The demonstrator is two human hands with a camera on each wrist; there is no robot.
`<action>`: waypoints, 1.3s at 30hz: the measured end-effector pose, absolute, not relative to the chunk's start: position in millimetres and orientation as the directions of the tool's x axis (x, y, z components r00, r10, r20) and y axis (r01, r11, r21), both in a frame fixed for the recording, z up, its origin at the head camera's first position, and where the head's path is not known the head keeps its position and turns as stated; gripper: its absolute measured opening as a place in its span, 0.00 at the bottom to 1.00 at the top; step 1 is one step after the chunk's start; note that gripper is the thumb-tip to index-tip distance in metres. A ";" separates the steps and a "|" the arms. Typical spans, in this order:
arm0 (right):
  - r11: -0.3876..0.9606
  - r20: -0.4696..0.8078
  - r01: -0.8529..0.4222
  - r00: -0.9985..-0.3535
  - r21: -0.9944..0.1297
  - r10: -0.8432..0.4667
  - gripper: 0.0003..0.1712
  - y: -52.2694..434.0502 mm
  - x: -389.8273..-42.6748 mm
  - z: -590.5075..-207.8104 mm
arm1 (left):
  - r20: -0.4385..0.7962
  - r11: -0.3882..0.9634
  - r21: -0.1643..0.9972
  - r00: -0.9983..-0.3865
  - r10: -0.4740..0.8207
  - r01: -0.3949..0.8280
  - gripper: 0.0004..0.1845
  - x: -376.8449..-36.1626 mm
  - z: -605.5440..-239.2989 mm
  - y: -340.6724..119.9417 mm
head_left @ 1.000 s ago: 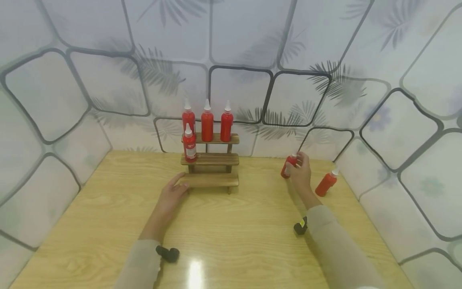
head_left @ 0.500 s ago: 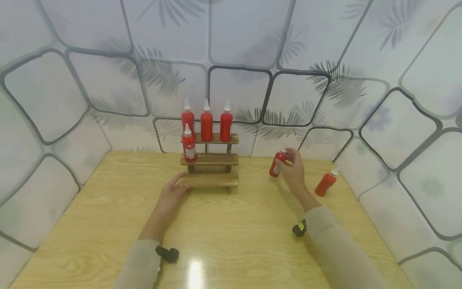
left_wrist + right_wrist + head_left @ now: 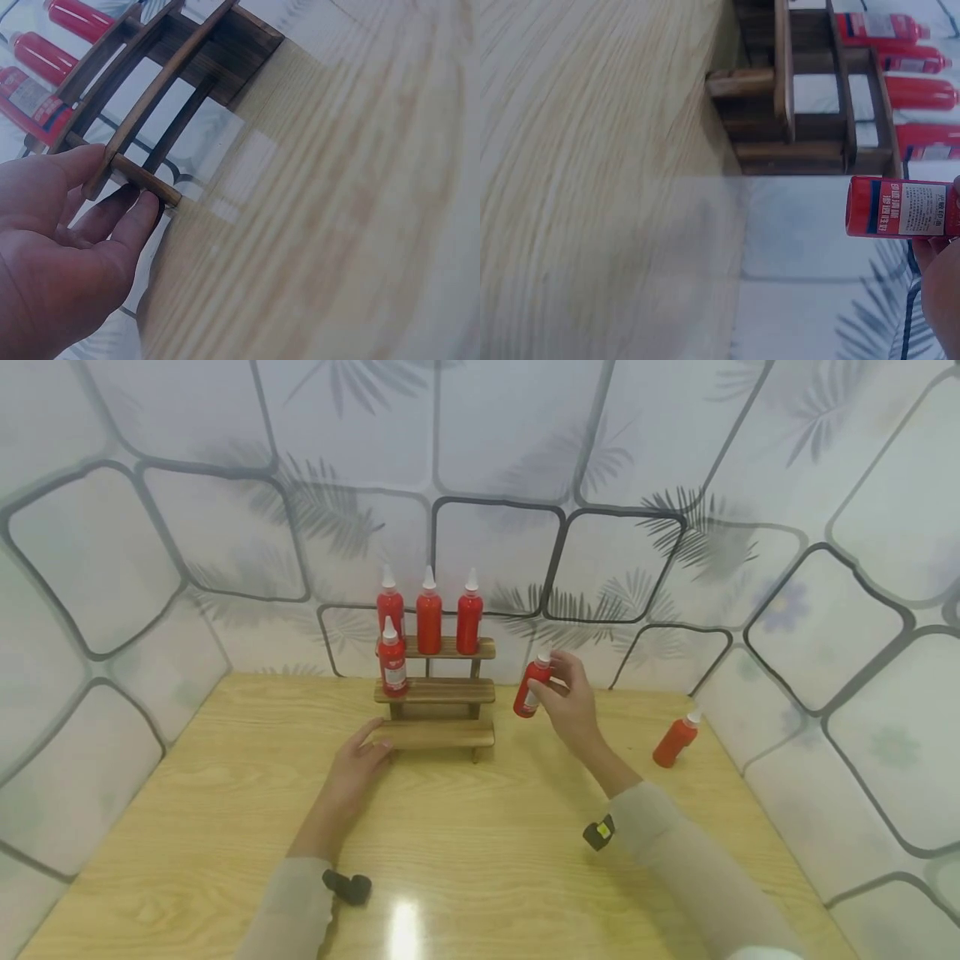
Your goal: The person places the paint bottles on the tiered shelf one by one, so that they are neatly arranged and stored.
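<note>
A three-step wooden rack (image 3: 438, 692) stands at the back of the table. Three red bottles with white caps (image 3: 429, 612) stand on its top step, and one more (image 3: 392, 657) at the left of the middle step. My right hand (image 3: 572, 703) holds another red bottle (image 3: 530, 687) in the air, just right of the rack; the right wrist view shows this bottle (image 3: 900, 207) beside the rack (image 3: 795, 97). My left hand (image 3: 358, 766) rests with its fingertips (image 3: 142, 214) on the left end of the lowest step (image 3: 139, 174).
One more red bottle (image 3: 675, 739) stands tilted on the wooden table (image 3: 225, 793) near the right wall. Patterned walls close in the table at the back and both sides.
My right hand has lifted the red bottle and carried it left from near the right-hand bottle toward the rack. The left hand has stayed on the lowest step.
</note>
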State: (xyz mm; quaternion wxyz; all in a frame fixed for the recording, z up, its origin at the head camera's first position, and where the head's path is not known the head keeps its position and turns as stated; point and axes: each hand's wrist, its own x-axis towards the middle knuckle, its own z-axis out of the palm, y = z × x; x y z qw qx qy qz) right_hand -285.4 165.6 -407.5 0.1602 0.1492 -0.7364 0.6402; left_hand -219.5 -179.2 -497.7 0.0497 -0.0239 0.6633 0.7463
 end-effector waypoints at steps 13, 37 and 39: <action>0.126 0.529 -0.540 -0.842 -0.832 -0.107 0.31 108.6 -288.3 -390.9 | -0.107 -0.094 0.989 -0.993 0.051 -0.112 0.35 -219.7 -498.4 -181.1; 0.180 0.486 -0.516 -0.854 -0.837 -0.187 0.32 36.0 -309.6 -389.6 | -0.088 -0.076 0.993 -0.994 0.060 -0.092 0.34 -220.6 -499.9 -182.5; 0.191 0.478 -0.509 -0.859 -0.840 -0.186 0.31 31.4 -310.2 -389.4 | -0.089 -0.091 0.991 -0.995 0.051 -0.094 0.34 -220.6 -500.1 -181.9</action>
